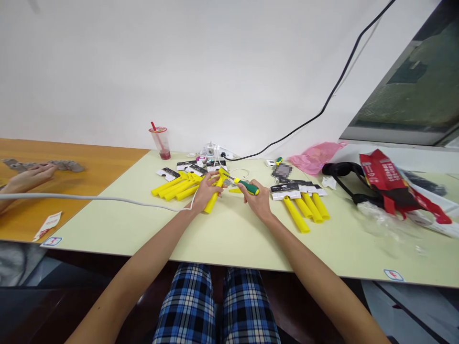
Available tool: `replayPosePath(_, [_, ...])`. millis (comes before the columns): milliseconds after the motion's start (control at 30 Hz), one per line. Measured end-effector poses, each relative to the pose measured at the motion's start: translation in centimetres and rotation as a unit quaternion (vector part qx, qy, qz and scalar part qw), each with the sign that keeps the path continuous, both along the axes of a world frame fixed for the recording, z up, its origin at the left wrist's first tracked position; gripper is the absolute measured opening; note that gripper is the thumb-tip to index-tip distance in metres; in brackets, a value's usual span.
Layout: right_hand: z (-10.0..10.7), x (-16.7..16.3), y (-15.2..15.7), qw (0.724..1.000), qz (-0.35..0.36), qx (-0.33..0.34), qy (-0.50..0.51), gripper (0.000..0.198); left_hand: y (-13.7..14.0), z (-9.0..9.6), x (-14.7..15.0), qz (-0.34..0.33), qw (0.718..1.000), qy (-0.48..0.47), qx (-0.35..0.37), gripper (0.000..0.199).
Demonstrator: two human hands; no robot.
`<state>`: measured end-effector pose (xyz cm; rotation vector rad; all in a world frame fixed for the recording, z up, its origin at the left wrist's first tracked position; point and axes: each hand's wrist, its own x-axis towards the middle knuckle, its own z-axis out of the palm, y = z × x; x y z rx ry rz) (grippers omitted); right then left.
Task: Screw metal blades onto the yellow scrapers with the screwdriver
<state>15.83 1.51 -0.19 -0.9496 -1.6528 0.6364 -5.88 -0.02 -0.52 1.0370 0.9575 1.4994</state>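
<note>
My left hand (207, 192) is closed round a yellow plastic handle (212, 200), which stands tilted over the middle of the table. In my right hand (260, 198) is a screwdriver (248, 187) with a green and yellow grip. Its metal shaft points left to the top end of the yellow handle; whether the tip touches is too small to tell. Left of my left hand lie several yellow handles (175, 189) with black and white cards (168, 174). Beyond my right hand more yellow handles (296, 215) lie with similar cards (286, 191).
A cup with a red straw (160, 143) stands at the back left. A white cable (107, 198) crosses to my left wrist. Behind are a power strip (211, 149) and a pink bag (317, 157); a red bag (385, 177) lies right. A co-worker's hand (34, 177) is far left.
</note>
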Motion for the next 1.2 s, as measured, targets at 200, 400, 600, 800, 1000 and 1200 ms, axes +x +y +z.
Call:
replayPosePath(200, [-0.2,0.0,0.1,1.000,-0.014,0.015,0.003,0.061,0.0,0.4,-0.2,-0.004,1.000,-0.008,0.012,0.072])
replayPosePath(400, [-0.3,0.0,0.4,0.998,-0.023,0.062,-0.005,0.047,0.3,0.0,-0.4,-0.002,1.000,-0.004,0.026,0.071])
replayPosePath(600, [-0.2,-0.2,0.3,0.994,0.028,0.061,0.087,0.044,0.7,-0.5,-0.6,0.012,0.999,0.007,0.047,0.064])
replayPosePath(800, [0.3,-0.4,0.5,0.972,0.059,-0.048,0.223,0.046,1.1,0.3,-2.5,0.072,0.994,-0.072,0.033,0.067])
replayPosePath(1000, [-0.2,-0.6,1.7,0.956,0.063,-0.156,0.240,0.054,0.8,0.9,-3.8,0.039,0.981,-0.189,0.007,0.076])
replayPosePath(1200, [-2.1,-0.7,2.6,0.940,0.088,-0.231,0.235,0.063,0.3,1.2,-3.6,-0.027,0.963,-0.267,-0.025,0.085])
